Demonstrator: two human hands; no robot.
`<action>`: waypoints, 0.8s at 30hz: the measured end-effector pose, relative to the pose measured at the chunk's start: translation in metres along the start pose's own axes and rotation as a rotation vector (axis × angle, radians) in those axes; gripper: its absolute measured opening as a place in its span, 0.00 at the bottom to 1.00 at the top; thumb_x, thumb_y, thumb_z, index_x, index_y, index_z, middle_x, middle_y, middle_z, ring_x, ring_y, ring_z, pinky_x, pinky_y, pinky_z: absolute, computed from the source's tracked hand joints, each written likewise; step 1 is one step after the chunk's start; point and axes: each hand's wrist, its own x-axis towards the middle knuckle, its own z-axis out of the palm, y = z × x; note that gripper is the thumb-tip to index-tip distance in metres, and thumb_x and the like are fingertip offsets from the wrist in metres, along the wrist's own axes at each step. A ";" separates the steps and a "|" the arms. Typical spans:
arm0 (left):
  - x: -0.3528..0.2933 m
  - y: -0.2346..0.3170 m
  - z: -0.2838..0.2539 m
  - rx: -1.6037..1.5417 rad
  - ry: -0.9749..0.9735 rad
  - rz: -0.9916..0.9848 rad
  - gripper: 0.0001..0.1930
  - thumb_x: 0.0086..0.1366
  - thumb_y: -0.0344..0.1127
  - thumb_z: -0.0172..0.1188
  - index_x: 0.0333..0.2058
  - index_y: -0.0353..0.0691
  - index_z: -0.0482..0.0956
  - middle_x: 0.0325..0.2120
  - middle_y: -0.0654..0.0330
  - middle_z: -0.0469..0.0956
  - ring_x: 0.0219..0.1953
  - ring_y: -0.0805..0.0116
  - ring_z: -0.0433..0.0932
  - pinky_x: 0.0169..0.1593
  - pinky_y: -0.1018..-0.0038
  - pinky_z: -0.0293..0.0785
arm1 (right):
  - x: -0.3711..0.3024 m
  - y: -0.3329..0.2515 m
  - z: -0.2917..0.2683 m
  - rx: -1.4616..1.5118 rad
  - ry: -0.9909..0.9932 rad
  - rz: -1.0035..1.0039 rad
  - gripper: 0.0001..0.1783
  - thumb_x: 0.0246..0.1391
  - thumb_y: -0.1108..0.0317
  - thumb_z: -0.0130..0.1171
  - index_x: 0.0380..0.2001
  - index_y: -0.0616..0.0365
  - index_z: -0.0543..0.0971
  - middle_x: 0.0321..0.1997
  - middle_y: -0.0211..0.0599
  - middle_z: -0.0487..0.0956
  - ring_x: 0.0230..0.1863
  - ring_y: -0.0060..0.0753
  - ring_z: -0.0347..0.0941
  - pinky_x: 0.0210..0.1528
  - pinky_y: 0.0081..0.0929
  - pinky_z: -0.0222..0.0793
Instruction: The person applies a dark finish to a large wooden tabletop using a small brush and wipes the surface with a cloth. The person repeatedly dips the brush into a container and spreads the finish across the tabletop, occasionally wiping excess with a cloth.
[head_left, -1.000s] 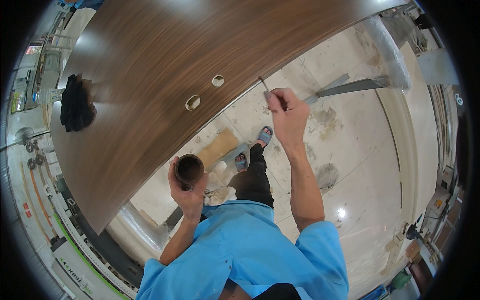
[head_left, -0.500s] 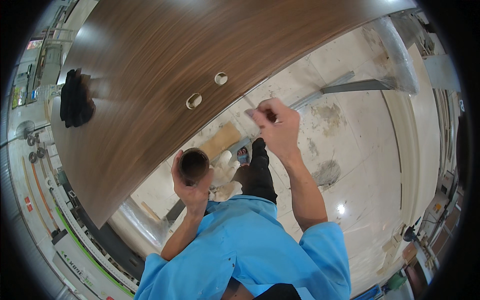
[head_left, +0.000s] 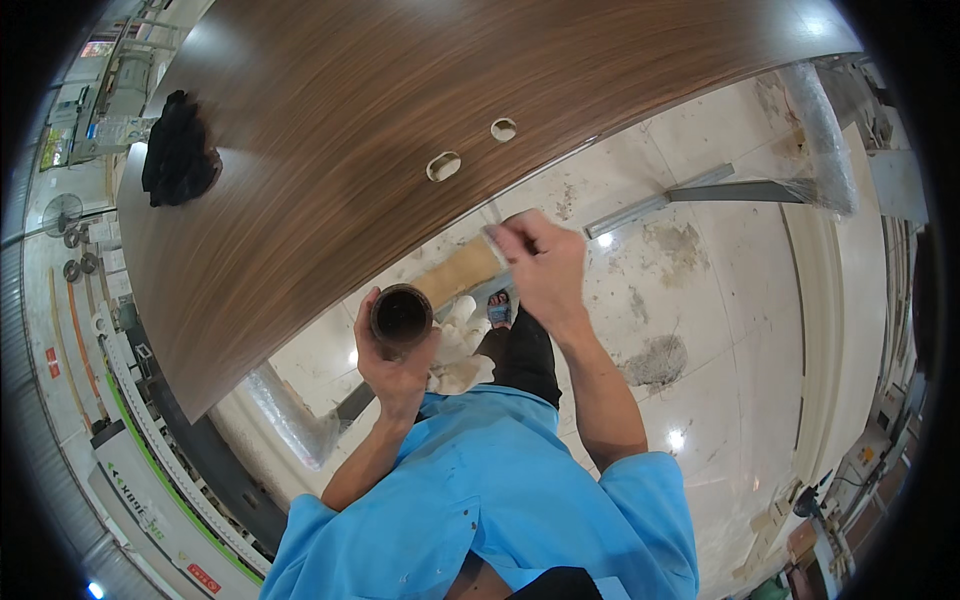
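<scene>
My left hand [head_left: 392, 372] is wrapped round a dark, open-topped jar [head_left: 402, 312] and holds it upright, just off the front edge of the panel. Its inside looks dark brown; the contents cannot be made out. My right hand [head_left: 548, 265] is closed in a pinch beside the same edge. Something thin and pale shows at its fingertips, too blurred to name. The large wood-grain panel [head_left: 330, 170] stretches across the far side. Two cut-outs pierce it near that edge: an oval hole [head_left: 443, 167] and a rounder hole [head_left: 503, 130].
A bunched black cloth [head_left: 178, 152] lies on the panel's left part. Below the edge are a brown board strip [head_left: 462, 272] and whitish gloves or cloth [head_left: 462, 345] by my waist. Metal bars [head_left: 660, 200] and a plastic-wrapped roll [head_left: 825, 140] are at the right, over stained floor tiles [head_left: 665, 300].
My right hand has moved slightly left and down, closer to the panel edge. The jar in my left hand has shifted a little right and up. The whole view has also shifted.
</scene>
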 end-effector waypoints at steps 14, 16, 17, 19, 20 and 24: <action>-0.015 -0.007 -0.026 -0.043 0.087 -0.005 0.41 0.55 0.24 0.71 0.66 0.32 0.60 0.54 0.53 0.72 0.55 0.65 0.75 0.61 0.69 0.71 | -0.020 -0.008 0.028 0.048 0.019 0.022 0.12 0.49 0.69 0.73 0.25 0.62 0.79 0.18 0.37 0.79 0.20 0.25 0.73 0.25 0.25 0.68; -0.016 -0.007 -0.033 -0.023 0.087 0.002 0.43 0.54 0.20 0.70 0.66 0.30 0.57 0.55 0.51 0.71 0.57 0.64 0.74 0.62 0.68 0.71 | -0.021 -0.010 0.030 0.113 0.206 0.061 0.11 0.49 0.69 0.73 0.25 0.62 0.79 0.19 0.38 0.79 0.20 0.26 0.73 0.25 0.26 0.68; -0.017 -0.007 -0.036 -0.023 0.100 -0.015 0.43 0.54 0.20 0.70 0.66 0.30 0.57 0.55 0.51 0.71 0.57 0.64 0.74 0.62 0.68 0.71 | -0.022 -0.011 0.032 0.127 0.231 0.167 0.12 0.48 0.67 0.74 0.26 0.61 0.80 0.21 0.40 0.80 0.20 0.29 0.74 0.26 0.28 0.69; -0.018 -0.007 -0.042 -0.013 0.129 -0.029 0.43 0.54 0.20 0.70 0.66 0.30 0.57 0.55 0.51 0.71 0.57 0.64 0.74 0.62 0.69 0.72 | -0.028 -0.013 0.043 0.073 0.029 0.095 0.12 0.48 0.67 0.74 0.26 0.61 0.79 0.20 0.39 0.80 0.20 0.27 0.73 0.25 0.27 0.68; -0.019 -0.007 -0.044 -0.039 0.142 -0.049 0.43 0.54 0.20 0.70 0.66 0.30 0.58 0.56 0.51 0.71 0.57 0.64 0.74 0.61 0.69 0.72 | -0.032 -0.015 0.051 0.042 -0.051 0.085 0.13 0.48 0.66 0.74 0.26 0.61 0.79 0.20 0.39 0.80 0.20 0.26 0.73 0.25 0.26 0.68; -0.021 -0.009 -0.055 -0.043 0.191 -0.039 0.42 0.54 0.19 0.70 0.66 0.30 0.59 0.56 0.52 0.70 0.56 0.64 0.74 0.61 0.69 0.73 | -0.048 -0.017 0.070 0.089 -0.157 -0.004 0.11 0.49 0.66 0.73 0.27 0.59 0.81 0.20 0.40 0.79 0.20 0.30 0.74 0.25 0.28 0.68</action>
